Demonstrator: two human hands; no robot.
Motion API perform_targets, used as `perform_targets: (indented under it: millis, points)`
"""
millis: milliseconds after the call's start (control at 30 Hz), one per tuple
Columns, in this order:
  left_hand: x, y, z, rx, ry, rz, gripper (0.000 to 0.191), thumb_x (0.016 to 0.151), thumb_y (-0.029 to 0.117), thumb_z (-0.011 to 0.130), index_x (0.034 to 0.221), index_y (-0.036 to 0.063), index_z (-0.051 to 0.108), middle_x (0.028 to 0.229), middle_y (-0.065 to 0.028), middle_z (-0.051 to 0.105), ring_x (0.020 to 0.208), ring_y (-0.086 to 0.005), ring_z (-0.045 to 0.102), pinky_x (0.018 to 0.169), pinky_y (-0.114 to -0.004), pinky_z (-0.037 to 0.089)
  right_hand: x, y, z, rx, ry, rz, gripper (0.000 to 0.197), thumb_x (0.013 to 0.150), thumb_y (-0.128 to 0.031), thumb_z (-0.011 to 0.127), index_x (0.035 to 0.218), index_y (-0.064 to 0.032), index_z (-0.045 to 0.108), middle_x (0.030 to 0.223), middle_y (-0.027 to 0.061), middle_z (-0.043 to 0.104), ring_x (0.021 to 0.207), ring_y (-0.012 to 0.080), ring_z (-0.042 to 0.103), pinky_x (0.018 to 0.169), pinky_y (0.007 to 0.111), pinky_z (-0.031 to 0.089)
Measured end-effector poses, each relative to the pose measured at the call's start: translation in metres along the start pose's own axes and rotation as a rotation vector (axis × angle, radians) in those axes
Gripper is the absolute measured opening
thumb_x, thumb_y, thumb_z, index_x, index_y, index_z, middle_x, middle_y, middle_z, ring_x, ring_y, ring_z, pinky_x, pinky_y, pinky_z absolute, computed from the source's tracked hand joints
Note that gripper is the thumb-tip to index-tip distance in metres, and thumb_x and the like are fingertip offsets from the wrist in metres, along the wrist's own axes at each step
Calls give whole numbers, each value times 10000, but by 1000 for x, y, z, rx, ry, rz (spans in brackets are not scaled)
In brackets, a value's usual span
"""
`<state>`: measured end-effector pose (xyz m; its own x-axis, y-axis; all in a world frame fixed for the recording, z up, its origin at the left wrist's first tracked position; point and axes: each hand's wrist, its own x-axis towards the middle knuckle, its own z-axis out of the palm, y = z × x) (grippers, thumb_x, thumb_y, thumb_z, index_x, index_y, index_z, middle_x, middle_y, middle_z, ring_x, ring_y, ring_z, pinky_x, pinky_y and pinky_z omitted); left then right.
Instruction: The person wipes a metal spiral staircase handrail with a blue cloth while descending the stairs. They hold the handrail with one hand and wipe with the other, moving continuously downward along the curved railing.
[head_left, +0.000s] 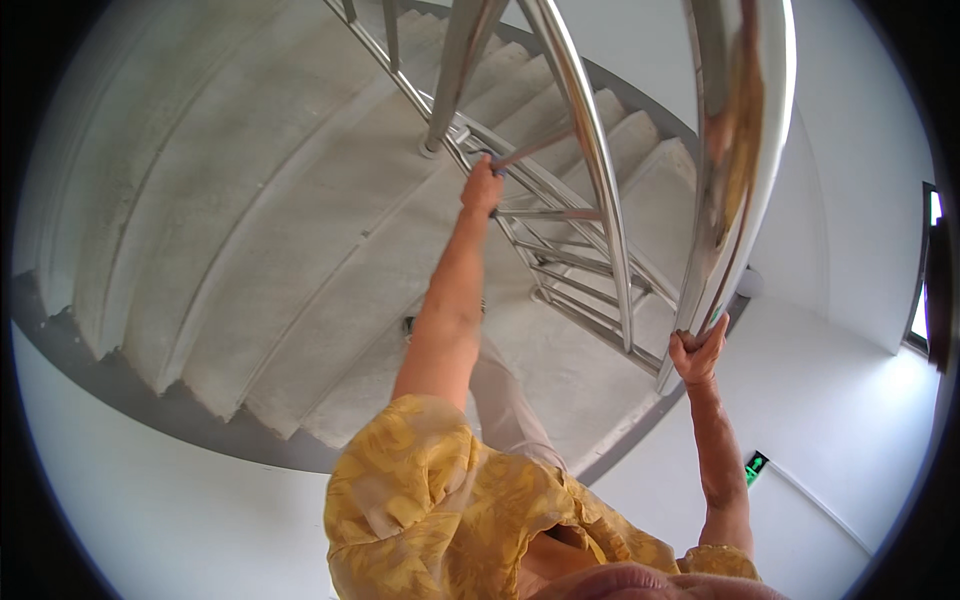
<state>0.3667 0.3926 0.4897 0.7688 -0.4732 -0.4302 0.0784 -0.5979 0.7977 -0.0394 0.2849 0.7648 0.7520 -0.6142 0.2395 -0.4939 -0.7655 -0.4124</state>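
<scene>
My left hand (482, 187) reaches out to the stainless-steel balustrade and is closed around one of its thin bars (536, 145). A bit of blue material (498, 172), too small to make out, shows at the fingers. My right hand (699, 358) grips the underside of the thick, shiny steel handrail (739, 172), thumb on one side and fingers on the other. The handrail curves up from that hand to the top of the view. A round steel post (461, 67) stands on a step just beyond my left hand.
Grey concrete stairs (247, 217) curve down the left side, with another flight (517, 82) beyond the balustrade. Dark grey skirting (225, 442) edges the white wall (187, 517). A green lit exit sign (756, 466) is at the right, below a window (919, 307).
</scene>
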Motion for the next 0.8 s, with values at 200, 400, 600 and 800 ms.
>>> perform_targets:
  millis: [200, 400, 600, 800]
  points:
    - [-53, 84, -37, -359, -93, 121, 466, 974, 219, 581, 1390, 52, 457, 1009, -163, 639, 545, -218, 617, 564, -370, 529, 28, -33, -9, 24, -44, -21, 764, 647, -194, 749, 1313, 29, 447, 920, 196, 628, 762, 384, 642, 704, 437, 529]
    - [-105, 151, -102, -630, -153, 238, 334, 986, 112, 519, 1312, 40, 504, 885, -122, 633, 543, -191, 604, 537, -347, 517, 35, -47, -2, 142, -66, -43, 736, 660, -184, 748, 1304, 12, 450, 970, 225, 634, 828, 441, 645, 736, 470, 536]
    - [-185, 231, -183, -393, 266, 464, 262, 968, 50, 502, 1217, 2, 569, 1036, -121, 635, 825, -181, 681, 654, -319, 534, 39, -52, -2, 151, -63, -51, 711, 690, -193, 742, 1313, -23, 446, 1008, 237, 638, 866, 458, 639, 763, 487, 529]
    - [-242, 332, -230, 338, 789, 1110, 380, 778, 70, 635, 1157, 58, 618, 1262, -167, 587, 1326, -344, 457, 1067, -547, 304, 43, -62, -10, 220, -16, 19, 676, 703, -173, 721, 1313, -42, 459, 1015, 253, 638, 895, 468, 636, 790, 505, 523]
